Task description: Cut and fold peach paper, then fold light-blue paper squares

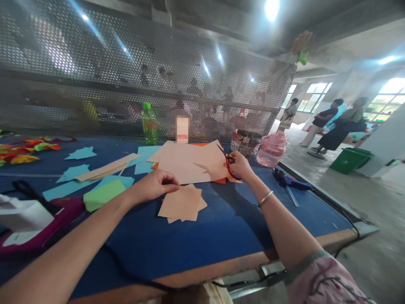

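My right hand (241,166) grips red-handled scissors (230,165), whose blades reach onto the edge of large peach paper sheets (190,162). An orange sheet (220,180) shows beneath those sheets. My left hand (161,186) hangs curled above the blue table (221,215), holding nothing that I can see. Just below its fingertips lies a smaller pile of peach paper pieces (182,204). Teal paper cut-outs (80,153) and a green foam block (103,195) lie left of my left hand.
A green plastic bottle (149,123), a patterned container (246,142) and a pink plastic jar (271,150) stand along the far side. A blue glue gun (288,180) lies near the right edge. A person sits beyond the table, before a perforated metal screen (142,80).
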`<state>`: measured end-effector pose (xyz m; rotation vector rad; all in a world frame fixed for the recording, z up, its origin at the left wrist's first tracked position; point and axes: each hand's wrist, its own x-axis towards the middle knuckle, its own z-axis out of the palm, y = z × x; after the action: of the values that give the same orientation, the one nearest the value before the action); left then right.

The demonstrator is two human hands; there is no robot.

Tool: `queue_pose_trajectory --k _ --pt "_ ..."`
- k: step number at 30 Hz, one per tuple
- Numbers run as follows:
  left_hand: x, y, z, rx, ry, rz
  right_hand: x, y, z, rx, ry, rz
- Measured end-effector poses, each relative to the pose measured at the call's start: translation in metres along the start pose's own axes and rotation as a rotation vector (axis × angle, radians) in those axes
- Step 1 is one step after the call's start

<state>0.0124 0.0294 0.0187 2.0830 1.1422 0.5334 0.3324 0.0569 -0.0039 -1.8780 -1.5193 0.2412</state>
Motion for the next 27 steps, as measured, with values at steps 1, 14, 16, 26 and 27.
queue_pose_trajectory --k 1,14,16,26,27 --pt "0.000 -0.001 0.000 0.043 -0.009 -0.005 0.000 0.000 0.000 -0.003 0.002 -0.002" --pt "-0.013 0.009 0.006 0.097 -0.426 0.240 0.001 0.001 0.001 0.008 0.012 0.011" --pt "-0.015 0.009 0.007 0.178 -0.437 0.256 0.000 0.002 0.001 0.008 0.021 0.003" --pt "-0.018 0.026 0.002 0.185 -0.363 0.097 0.001 0.004 0.004 0.024 0.031 -0.029" --pt "-0.017 0.024 0.001 0.169 -0.350 0.097 0.001 0.004 0.004 0.028 0.033 -0.027"
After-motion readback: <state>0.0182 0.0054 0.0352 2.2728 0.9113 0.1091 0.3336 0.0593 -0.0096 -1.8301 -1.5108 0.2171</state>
